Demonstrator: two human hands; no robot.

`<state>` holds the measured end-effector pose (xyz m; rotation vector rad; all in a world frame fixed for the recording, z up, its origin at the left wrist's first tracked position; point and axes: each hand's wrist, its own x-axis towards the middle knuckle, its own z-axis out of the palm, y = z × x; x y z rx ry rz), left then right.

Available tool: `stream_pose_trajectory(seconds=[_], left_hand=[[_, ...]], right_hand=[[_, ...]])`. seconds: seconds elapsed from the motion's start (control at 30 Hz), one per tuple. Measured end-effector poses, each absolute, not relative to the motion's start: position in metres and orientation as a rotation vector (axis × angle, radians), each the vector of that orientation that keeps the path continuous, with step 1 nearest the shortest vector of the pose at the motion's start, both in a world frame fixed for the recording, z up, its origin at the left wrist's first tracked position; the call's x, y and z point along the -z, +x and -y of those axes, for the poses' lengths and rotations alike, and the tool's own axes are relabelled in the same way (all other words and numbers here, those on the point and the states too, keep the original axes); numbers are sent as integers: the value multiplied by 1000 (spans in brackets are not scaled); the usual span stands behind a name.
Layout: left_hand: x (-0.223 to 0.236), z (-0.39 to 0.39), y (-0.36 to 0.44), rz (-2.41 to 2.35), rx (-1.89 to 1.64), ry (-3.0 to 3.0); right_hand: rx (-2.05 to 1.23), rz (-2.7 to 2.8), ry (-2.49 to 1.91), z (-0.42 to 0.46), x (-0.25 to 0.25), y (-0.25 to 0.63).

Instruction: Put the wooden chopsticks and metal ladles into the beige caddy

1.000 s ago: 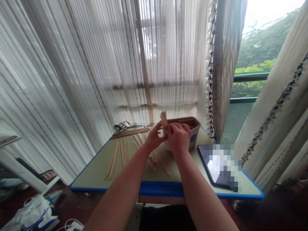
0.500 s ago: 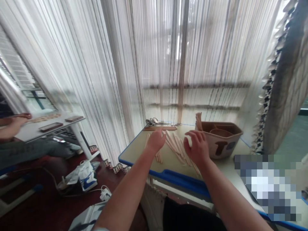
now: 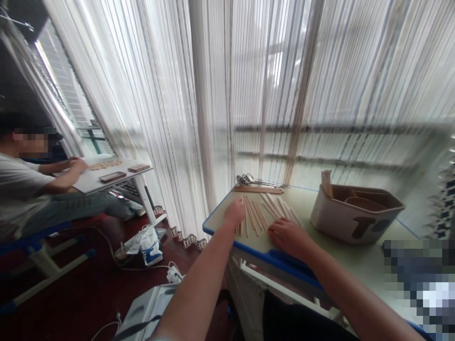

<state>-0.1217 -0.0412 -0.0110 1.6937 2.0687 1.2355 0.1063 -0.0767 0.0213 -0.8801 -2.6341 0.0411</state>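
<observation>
Pale wooden chopsticks (image 3: 253, 215) lie fanned out on the cream tabletop (image 3: 302, 196) with its blue edge. My left hand (image 3: 235, 213) is curled around the leftmost chopsticks, whose ends show past the fingers. With its fingertips drawn together, my right hand (image 3: 286, 235) pinches the near end of a chopstick in the fan. A second group of chopsticks (image 3: 280, 207) lies just beyond that hand. Behind them rest several metal spoons (image 3: 250, 180), some slotted, and a row of darker brown chopsticks (image 3: 259, 190).
To the right stands a divided utensil box (image 3: 355, 215) with a bundle of sticks (image 3: 326, 182) upright in its left end. Sheer curtains (image 3: 266, 94) hang behind. At left, another person (image 3: 21, 189) sits at a white table (image 3: 95, 182); bags (image 3: 149, 246) and cables lie on the floor.
The view has turned left, bringing more of the other person into sight. My right hand has lowered from above the chopsticks to their near ends. My left hand stays at the left side.
</observation>
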Motion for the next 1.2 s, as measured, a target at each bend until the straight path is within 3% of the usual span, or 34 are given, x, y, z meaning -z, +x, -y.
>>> stream_pose_trajectory(seconds=[0.43,0.63,0.93,1.2], left_hand=[[8,50,-109,-2058,-1114,1793],[10,48,-109,-2075,-1105,1829],[5,47,-109,-2071,-1144,1693],[-14,46,-54,-1872,-1585,1757]], right_hand=[[-71,2468,-1535,62,-11,102],[-46,2394,-1614,57,-13,103],[-114,2022,-1191,44,-18,119],[-117,1626,-903,40,-32,146]])
